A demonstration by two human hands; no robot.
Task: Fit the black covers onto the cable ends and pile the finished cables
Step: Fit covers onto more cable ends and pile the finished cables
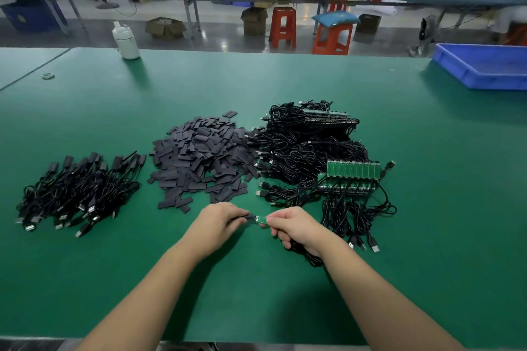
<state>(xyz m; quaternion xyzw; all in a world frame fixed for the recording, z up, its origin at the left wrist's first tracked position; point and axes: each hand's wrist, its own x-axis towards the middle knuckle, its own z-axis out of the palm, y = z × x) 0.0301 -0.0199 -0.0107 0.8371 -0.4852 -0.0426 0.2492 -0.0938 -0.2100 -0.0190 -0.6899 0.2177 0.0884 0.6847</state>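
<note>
1. The left hand (221,219) is pinching a black cover (247,217) between thumb and fingertips, with its open end pointing right toward the board
2. The right hand (293,226) is pinching the small green board (261,218) at the cable end, while its lower fingers are curling round the black cable (306,255) that is trailing near and right under the wrist
3. Cover and board are lying on one line running left to right, just above the green table (256,293); the cover's mouth is sitting at the board's left tip, touching it or just beside it, and I cannot tell whether it is overlapping yet
4. The coming move is probably turning on this shared axis: the cover is lying left of the board, so the sliding would be going rightward along the board's length, and any tilt between the two could be jamming the edge
5. The finished pile (77,191) is lying far left, nearer the left hand; the loose covers (199,157) are heaped in the middle, and the unfinished cables (310,148) with their row of boards (352,174) are sitting right, nearer the right hand
</note>
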